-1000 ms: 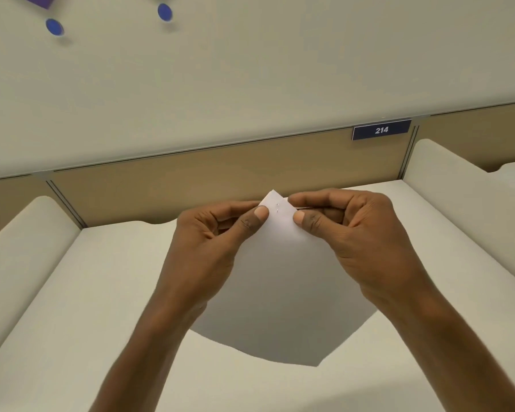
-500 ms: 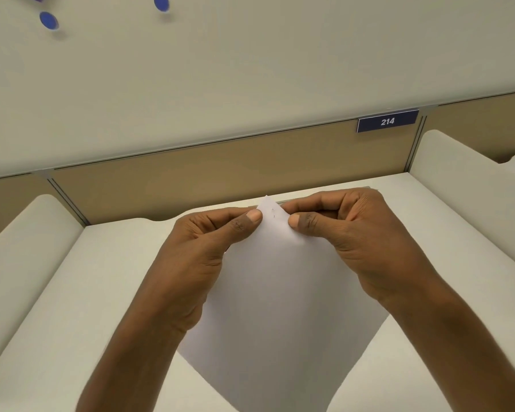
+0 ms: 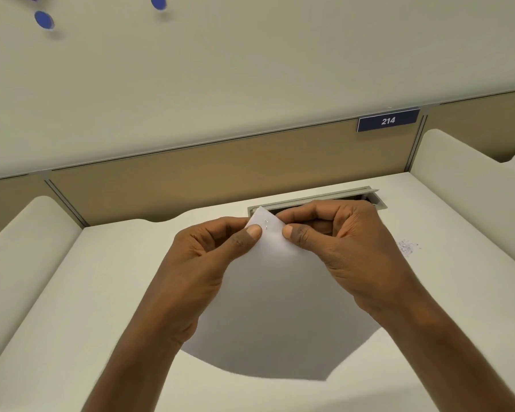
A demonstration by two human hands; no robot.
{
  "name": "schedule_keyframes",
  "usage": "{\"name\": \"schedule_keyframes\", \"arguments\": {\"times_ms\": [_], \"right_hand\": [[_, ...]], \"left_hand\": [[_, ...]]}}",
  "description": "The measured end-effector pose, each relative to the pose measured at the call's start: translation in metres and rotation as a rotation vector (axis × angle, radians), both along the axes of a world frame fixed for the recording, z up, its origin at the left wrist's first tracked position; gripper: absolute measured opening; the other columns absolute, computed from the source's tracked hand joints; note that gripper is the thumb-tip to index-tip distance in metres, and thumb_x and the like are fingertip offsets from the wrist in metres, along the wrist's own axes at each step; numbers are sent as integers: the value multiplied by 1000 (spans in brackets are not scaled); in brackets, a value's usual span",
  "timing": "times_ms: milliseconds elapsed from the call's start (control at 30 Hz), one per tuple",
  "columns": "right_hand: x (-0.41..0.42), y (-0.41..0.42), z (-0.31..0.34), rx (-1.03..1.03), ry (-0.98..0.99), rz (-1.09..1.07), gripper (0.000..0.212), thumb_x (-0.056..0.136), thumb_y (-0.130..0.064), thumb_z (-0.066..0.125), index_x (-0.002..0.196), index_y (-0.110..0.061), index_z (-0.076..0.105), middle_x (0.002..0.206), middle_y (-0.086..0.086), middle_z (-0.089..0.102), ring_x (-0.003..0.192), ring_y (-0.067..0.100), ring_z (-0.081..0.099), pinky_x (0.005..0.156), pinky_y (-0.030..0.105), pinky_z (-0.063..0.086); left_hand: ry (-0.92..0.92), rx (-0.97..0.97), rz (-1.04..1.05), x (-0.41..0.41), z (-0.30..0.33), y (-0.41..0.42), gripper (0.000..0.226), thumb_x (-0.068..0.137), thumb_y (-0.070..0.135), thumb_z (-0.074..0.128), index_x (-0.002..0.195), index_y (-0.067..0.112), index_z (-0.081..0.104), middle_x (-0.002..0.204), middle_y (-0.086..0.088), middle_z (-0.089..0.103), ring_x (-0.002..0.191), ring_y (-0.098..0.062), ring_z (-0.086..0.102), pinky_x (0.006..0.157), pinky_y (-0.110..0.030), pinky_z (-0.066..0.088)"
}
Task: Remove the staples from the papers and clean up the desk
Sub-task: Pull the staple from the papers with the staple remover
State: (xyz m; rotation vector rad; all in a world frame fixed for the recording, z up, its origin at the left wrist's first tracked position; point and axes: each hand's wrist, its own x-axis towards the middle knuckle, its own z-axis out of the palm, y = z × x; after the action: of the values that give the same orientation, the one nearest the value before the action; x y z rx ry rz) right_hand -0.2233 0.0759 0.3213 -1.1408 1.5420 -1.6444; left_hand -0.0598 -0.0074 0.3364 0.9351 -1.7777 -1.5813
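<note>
A: Where are the papers?

B: The white papers [image 3: 268, 307] are held up above the cream desk [image 3: 107, 292], near the picture's middle, one corner pointing to 12 o'clock. A small bent staple [image 3: 267, 223] sits in that corner.

A: And the hands?

B: The left hand [image 3: 208, 263] pinches the corner from 9 o'clock, thumb on top. The right hand [image 3: 339, 245] pinches it from 3 o'clock, fingers curled behind the sheet.

A: Anything else around?

B: A grey cable slot [image 3: 324, 197] lies in the desk at 12 o'clock from the hands. A blue plate reading 214 [image 3: 388, 120] is at 1 o'clock, and a faint ink smudge [image 3: 407, 247] at 3 o'clock.
</note>
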Motion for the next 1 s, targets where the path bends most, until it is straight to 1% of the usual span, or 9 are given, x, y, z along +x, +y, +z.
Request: {"name": "schedule_keyframes", "arguments": {"times_ms": [133, 233, 367, 533, 700, 767, 833, 900, 1000], "right_hand": [[6, -5, -7, 25, 21, 36, 13, 88, -8, 68, 93, -16, 77, 81, -1, 77, 75, 16, 74, 72, 33, 61], [2, -11, -15, 108, 131, 103, 12, 88, -20, 70, 99, -16, 75, 85, 2, 76, 75, 18, 73, 70, 34, 61], [-25, -22, -58, 393, 495, 227, 35, 79, -48, 74, 80, -14, 70, 77, 3, 70, 68, 17, 67, 65, 40, 55], [-61, -33, -121, 588, 379, 304, 38, 75, -51, 77, 79, -14, 70, 80, 9, 69, 65, 12, 60, 61, 29, 43], [-90, -57, -170, 726, 376, 364, 36, 74, -51, 78, 87, -18, 74, 79, -7, 68, 74, -1, 60, 68, 25, 45], [-103, -66, -192, 793, 418, 359, 39, 71, -56, 78, 79, -19, 70, 77, -11, 61, 81, 0, 58, 71, 28, 43], [-114, -75, -213, 828, 436, 358, 51, 69, -57, 78, 57, -18, 47, 62, -7, 40, 61, 9, 43, 59, 32, 29], [-123, -82, -234, 815, 451, 377, 68, 68, -57, 79, 57, -21, 22, 62, -3, 18, 59, 17, 20, 59, 34, 11], [-135, -92, -259, 811, 485, 392, 69, 69, -57, 78, 60, -20, 20, 64, -1, 17, 65, 20, 20, 61, 34, 10]], "left_hand": [[-33, -65, 61, 1, -11, -2, 17, 83, 30, 68, 86, 19, 80, 82, -6, 77, 63, -18, 70, 52, -19, 53], [-63, -35, 142, 4, -22, -10, 15, 84, 31, 68, 82, 24, 81, 79, -5, 77, 59, -18, 68, 51, -25, 52], [-94, 122, 265, 15, -51, -37, 13, 82, 37, 71, 82, 28, 80, 83, 2, 77, 71, -19, 69, 76, -39, 48], [-133, 320, 322, 15, -108, -76, 28, 78, 36, 77, 97, 15, 79, 102, -7, 77, 100, -35, 69, 102, -54, 48], [-193, 455, 310, -8, -179, -101, 49, 67, 40, 85, 107, 12, 76, 105, -8, 77, 96, -31, 72, 95, -47, 53], [-210, 476, 305, -19, -204, -106, 29, 79, 32, 80, 100, 11, 78, 102, -10, 77, 87, -28, 71, 84, -40, 54], [-239, 484, 316, -29, -225, -109, 18, 86, 27, 76, 95, 12, 78, 97, -8, 77, 78, -25, 67, 74, -35, 51], [-251, 497, 327, -37, -244, -112, 15, 87, 26, 74, 93, 12, 78, 94, -7, 77, 77, -24, 66, 72, -34, 48], [-271, 531, 323, -46, -267, -117, 20, 89, 26, 73, 93, 7, 76, 90, -8, 75, 78, -25, 64, 73, -34, 49]]}}
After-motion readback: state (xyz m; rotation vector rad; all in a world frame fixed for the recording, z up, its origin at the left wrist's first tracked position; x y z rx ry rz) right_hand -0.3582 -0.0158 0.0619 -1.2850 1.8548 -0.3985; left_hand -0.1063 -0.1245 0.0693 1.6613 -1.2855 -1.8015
